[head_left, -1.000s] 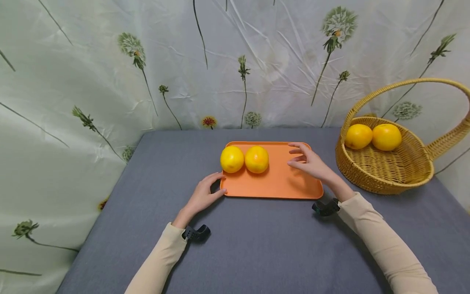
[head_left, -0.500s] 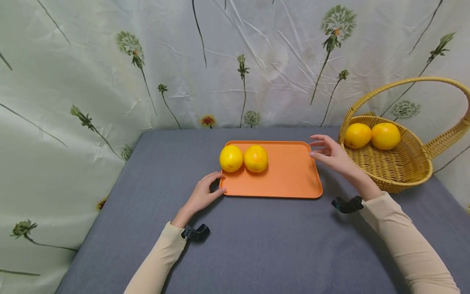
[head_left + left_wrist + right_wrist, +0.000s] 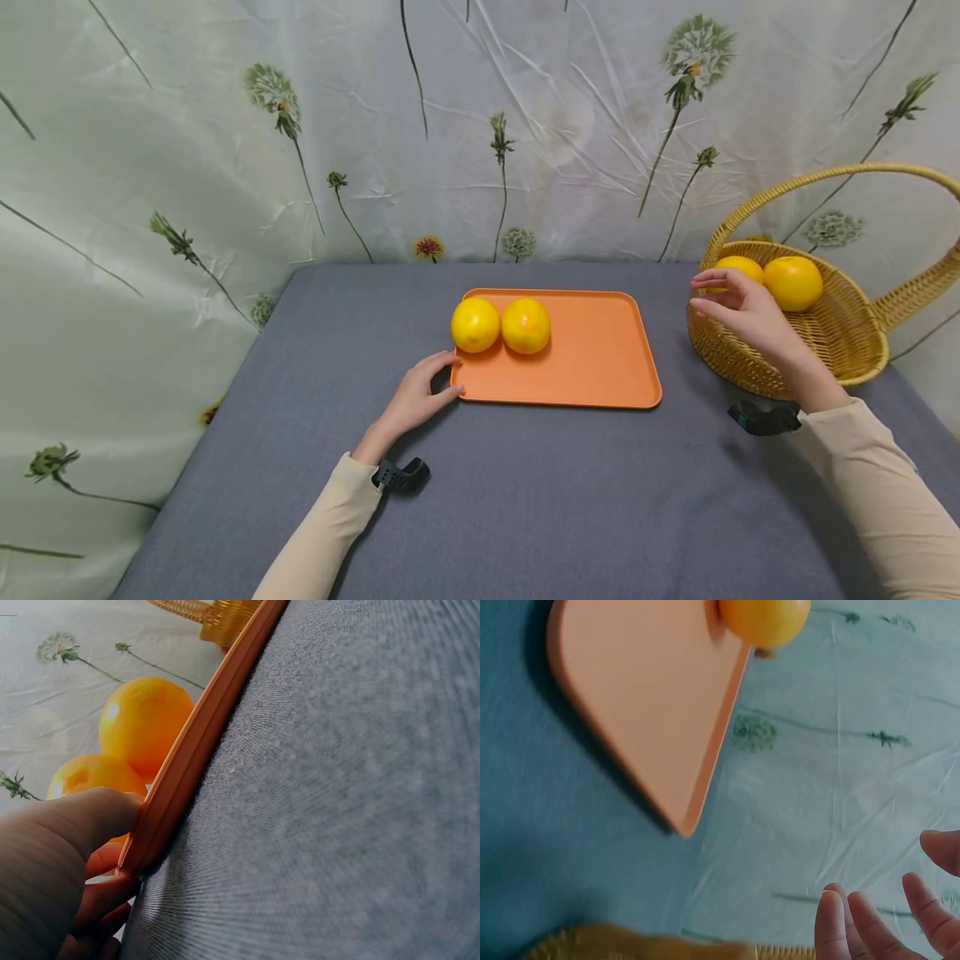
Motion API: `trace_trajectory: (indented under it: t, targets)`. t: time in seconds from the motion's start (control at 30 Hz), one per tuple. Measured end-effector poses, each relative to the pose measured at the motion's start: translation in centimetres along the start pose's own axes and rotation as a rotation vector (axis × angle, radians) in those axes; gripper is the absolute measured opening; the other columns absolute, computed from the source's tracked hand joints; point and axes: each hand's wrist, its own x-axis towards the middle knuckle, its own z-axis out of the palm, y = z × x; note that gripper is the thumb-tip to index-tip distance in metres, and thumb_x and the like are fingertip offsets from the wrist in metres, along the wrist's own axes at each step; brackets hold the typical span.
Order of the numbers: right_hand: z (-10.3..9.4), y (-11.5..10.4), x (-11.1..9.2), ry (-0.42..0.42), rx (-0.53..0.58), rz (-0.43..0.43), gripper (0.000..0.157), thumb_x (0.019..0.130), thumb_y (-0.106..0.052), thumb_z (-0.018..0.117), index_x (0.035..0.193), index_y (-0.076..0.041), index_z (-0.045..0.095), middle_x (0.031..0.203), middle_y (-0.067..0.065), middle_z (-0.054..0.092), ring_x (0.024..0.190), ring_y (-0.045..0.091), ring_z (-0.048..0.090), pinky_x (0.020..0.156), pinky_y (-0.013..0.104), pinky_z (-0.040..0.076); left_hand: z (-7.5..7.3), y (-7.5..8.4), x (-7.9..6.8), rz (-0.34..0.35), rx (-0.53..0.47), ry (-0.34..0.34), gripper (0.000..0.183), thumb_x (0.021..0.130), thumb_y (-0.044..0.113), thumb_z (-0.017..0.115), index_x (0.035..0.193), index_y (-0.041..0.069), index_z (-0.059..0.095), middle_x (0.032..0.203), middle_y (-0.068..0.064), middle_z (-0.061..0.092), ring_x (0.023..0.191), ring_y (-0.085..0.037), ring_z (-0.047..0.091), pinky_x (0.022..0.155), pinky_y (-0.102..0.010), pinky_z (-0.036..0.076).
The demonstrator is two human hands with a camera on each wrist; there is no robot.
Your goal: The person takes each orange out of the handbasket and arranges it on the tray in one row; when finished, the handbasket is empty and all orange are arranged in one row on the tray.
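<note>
An orange rectangular tray (image 3: 592, 354) lies on the table with two round orange-yellow fruits, one (image 3: 475, 325) beside the other (image 3: 526, 326), at its left end. My left hand (image 3: 416, 396) holds the tray's near left corner, its thumb (image 3: 112, 814) against the rim in the left wrist view and the fingers round the end. To the right, my right hand (image 3: 750, 321) hovers over the left rim of a wicker basket (image 3: 708, 354), fingers spread and holding nothing. Inside that basket sit two more of these fruits, one (image 3: 792, 283) in plain sight and the other (image 3: 738, 265) partly hidden by the hand.
The basket's tall arched handle (image 3: 825, 172) rises above its right part. Grey-blue cloth covers the table (image 3: 525, 492). A pale curtain (image 3: 450, 125) printed with dandelions hangs along the back and the left side.
My right hand has moved right, from above the tray's right end to over the basket, still holding nothing. The left hand, the tray and the fruits have stayed in place.
</note>
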Motion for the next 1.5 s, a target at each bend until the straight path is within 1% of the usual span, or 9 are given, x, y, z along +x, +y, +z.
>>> trace_trajectory:
  t: [0.3, 0.43, 0.57, 0.67, 0.8, 0.87, 0.9, 1.33, 1.5]
  targets:
    - [-3.0, 1.1, -0.3, 0.018, -0.042, 0.016, 0.027, 0.094, -0.009, 0.054, 0.119, -0.015, 0.048, 0.105, -0.027, 0.047, 0.09, -0.019, 0.051, 0.07, 0.003, 0.045, 0.0, 0.1, 0.0, -0.005, -0.004, 0.001, 0.044, 0.084, 0.023, 0.069, 0.124, 0.007, 0.058, 0.137, -0.016, 0.053, 0.132, -0.034, 0.044, 0.11, -0.052, 0.034]
    - [-4.0, 1.6, 0.0, 0.041, -0.131, 0.038, 0.027, 0.093, -0.013, 0.056, 0.117, -0.02, 0.048, 0.101, -0.033, 0.045, 0.085, -0.022, 0.048, 0.066, 0.003, 0.044, 0.0, 0.1, 0.0, -0.007, -0.005, -0.002, 0.045, 0.084, 0.023, 0.069, 0.124, 0.008, 0.058, 0.137, -0.016, 0.053, 0.132, -0.034, 0.044, 0.11, -0.052, 0.034]
    - [-4.8, 2.1, 0.5, 0.028, -0.246, 0.057, 0.033, 0.092, -0.016, 0.058, 0.123, -0.012, 0.049, 0.099, -0.041, 0.039, 0.081, -0.025, 0.043, 0.063, 0.002, 0.042, 0.0, 0.1, 0.0, -0.009, -0.006, -0.006, 0.045, 0.084, 0.024, 0.069, 0.125, 0.008, 0.058, 0.137, -0.016, 0.053, 0.132, -0.034, 0.044, 0.11, -0.052, 0.034]
    - [-5.4, 2.6, 1.2, -0.011, -0.36, 0.057, 0.045, 0.09, -0.015, 0.06, 0.129, 0.003, 0.046, 0.116, -0.018, 0.056, 0.082, -0.02, 0.048, 0.062, 0.005, 0.041, -0.1, 0.2, 0.0, -0.014, -0.012, -0.009, 0.045, 0.085, 0.025, 0.069, 0.125, 0.008, 0.058, 0.137, -0.016, 0.053, 0.133, -0.033, 0.044, 0.11, -0.052, 0.034]
    - [-6.2, 3.6, 2.2, -0.064, -0.513, 0.012, 0.05, 0.086, -0.008, 0.062, 0.13, 0.007, 0.045, 0.129, 0.033, 0.047, 0.095, 0.028, 0.063, 0.077, 0.038, 0.053, -0.1, 0.2, 0.0, -0.014, -0.01, -0.01, 0.046, 0.084, 0.025, 0.069, 0.125, 0.008, 0.058, 0.137, -0.016, 0.052, 0.133, -0.033, 0.044, 0.111, -0.052, 0.033]
    - [-6.5, 4.0, 2.6, -0.078, -0.559, -0.018, 0.051, 0.084, -0.005, 0.062, 0.129, 0.009, 0.045, 0.128, 0.035, 0.047, 0.099, 0.051, 0.054, 0.08, 0.056, 0.048, -0.1, 0.3, 0.0, -0.013, -0.01, -0.011, 0.046, 0.084, 0.024, 0.069, 0.125, 0.007, 0.058, 0.137, -0.017, 0.052, 0.133, -0.034, 0.044, 0.111, -0.052, 0.033]
    - [-6.6, 4.2, 2.7, -0.085, -0.567, -0.032, 0.051, 0.083, -0.004, 0.062, 0.129, 0.01, 0.045, 0.127, 0.036, 0.047, 0.098, 0.052, 0.054, 0.081, 0.062, 0.045, -0.1, 0.3, 0.0, -0.012, -0.011, -0.011, 0.046, 0.084, 0.024, 0.069, 0.125, 0.007, 0.058, 0.137, -0.017, 0.052, 0.132, -0.034, 0.044, 0.111, -0.052, 0.033]
    - [-7.9, 4.3, 4.1, -0.155, -0.716, -0.056, 0.051, 0.081, -0.006, 0.06, 0.128, 0.007, 0.046, 0.114, 0.034, 0.054, 0.099, 0.047, 0.052, 0.079, 0.059, 0.042, -0.2, 0.3, -0.2, -0.026, -0.008, -0.012, 0.046, 0.085, 0.024, 0.069, 0.126, 0.008, 0.057, 0.138, -0.016, 0.052, 0.133, -0.034, 0.043, 0.111, -0.054, 0.033]
    - [-8.4, 4.7, 4.7, -0.206, -0.741, -0.004, 0.05, 0.082, -0.005, 0.056, 0.129, 0.006, 0.044, 0.12, 0.036, 0.049, 0.106, 0.05, 0.048, 0.084, 0.063, 0.039, -0.2, 0.3, -0.2, -0.029, -0.005, -0.017, 0.046, 0.085, 0.026, 0.068, 0.127, 0.009, 0.057, 0.139, -0.015, 0.051, 0.134, -0.034, 0.042, 0.11, -0.054, 0.033]
